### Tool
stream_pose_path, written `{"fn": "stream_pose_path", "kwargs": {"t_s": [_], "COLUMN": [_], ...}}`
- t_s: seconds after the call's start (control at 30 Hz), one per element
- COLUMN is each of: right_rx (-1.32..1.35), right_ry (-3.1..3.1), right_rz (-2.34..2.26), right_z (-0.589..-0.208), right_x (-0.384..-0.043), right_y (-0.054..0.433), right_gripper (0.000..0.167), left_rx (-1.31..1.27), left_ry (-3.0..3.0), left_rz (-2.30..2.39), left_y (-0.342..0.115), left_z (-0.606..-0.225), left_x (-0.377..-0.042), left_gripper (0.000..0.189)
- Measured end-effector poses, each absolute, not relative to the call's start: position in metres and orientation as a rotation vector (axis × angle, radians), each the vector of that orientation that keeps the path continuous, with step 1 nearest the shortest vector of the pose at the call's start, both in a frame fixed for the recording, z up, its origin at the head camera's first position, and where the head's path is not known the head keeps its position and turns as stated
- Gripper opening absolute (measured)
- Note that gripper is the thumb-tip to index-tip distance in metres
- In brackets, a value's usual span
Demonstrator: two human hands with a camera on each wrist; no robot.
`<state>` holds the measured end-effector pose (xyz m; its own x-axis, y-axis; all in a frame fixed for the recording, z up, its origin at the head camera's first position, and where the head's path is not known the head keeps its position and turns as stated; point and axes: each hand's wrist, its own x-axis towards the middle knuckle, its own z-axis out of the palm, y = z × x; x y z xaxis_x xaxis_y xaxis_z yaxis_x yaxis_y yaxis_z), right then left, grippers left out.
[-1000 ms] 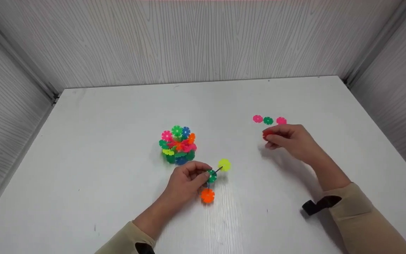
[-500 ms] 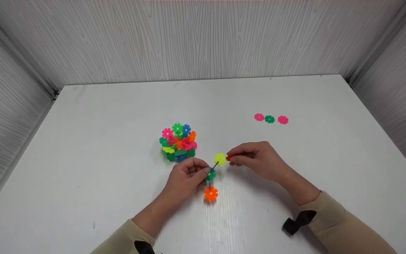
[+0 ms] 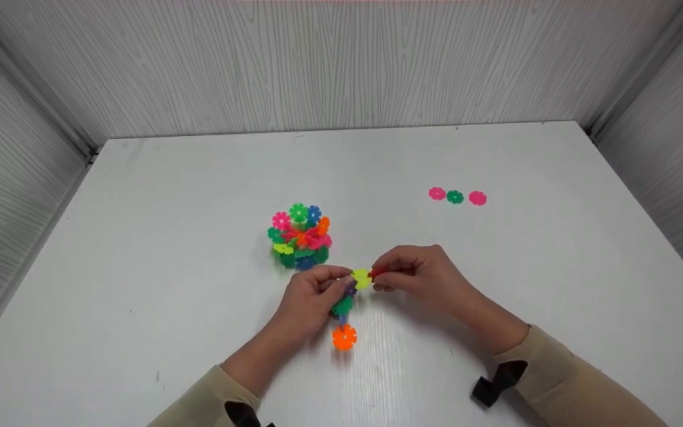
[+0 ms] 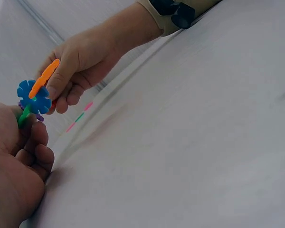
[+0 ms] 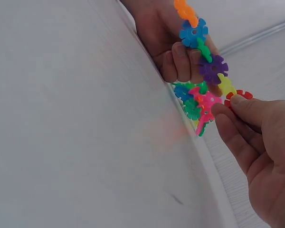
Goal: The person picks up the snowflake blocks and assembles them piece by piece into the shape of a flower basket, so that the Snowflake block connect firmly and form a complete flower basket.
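My left hand (image 3: 309,302) pinches a chain of notched plastic snowflake discs at its purple disc (image 5: 212,71). From there the chain runs down through a green disc (image 3: 343,306) and a blue disc (image 5: 193,34) to an orange disc (image 3: 344,337). At its other end sits a yellow disc (image 3: 361,279). My right hand (image 3: 427,276) pinches a red disc (image 5: 246,95) between thumb and forefinger. The red disc meets the yellow one's edge; how deep the slots engage is hidden by the fingertips.
A ball-like cluster of many-coloured snowflake discs (image 3: 301,238) stands behind my left hand. Farther right on the white table (image 3: 169,237) lie a pink disc (image 3: 437,193), a green disc (image 3: 455,197) and another pink disc (image 3: 478,198). Grey wood-grain panels (image 3: 341,65) enclose the back and sides.
My right hand has brought the red disc leftward from beside the loose discs to the yellow disc. The left fingers have shifted along the chain from the green disc towards the purple one.
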<state>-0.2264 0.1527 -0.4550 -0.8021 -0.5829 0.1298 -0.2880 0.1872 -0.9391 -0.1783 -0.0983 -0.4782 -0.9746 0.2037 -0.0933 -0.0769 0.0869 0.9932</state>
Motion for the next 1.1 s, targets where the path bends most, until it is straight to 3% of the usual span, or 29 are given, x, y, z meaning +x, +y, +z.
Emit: {"fn": "stream_pose_path", "kwargs": {"t_s": [0.23, 0.77, 0.97, 1.1], "right_rx": [-0.781, -0.764, -0.795, -0.639], "right_ry": [2.222, 2.191, 2.291, 2.505], "right_rz": [-1.639, -1.619, -1.477, -1.522], "right_z": [-0.456, -0.459, -0.45, -0.446], "right_x": [-0.224, -0.224, -0.245, -0.274], "right_y": [0.152, 0.149, 0.173, 0.211], "right_gripper": [0.011, 0.017, 0.032, 0.028], "left_rx": [0.108, 0.159, 0.123, 0.124], "left_ry": [2.137, 2.119, 2.117, 2.11], "left_rz": [1.942, 1.953, 1.978, 1.99], "left_y": [-0.098, -0.098, -0.098, -0.098], "left_z": [-0.475, -0.475, -0.476, -0.477], "left_x": [-0.178, -0.176, -0.176, -0.176], "left_gripper": [0.023, 0.022, 0.02, 0.019]}}
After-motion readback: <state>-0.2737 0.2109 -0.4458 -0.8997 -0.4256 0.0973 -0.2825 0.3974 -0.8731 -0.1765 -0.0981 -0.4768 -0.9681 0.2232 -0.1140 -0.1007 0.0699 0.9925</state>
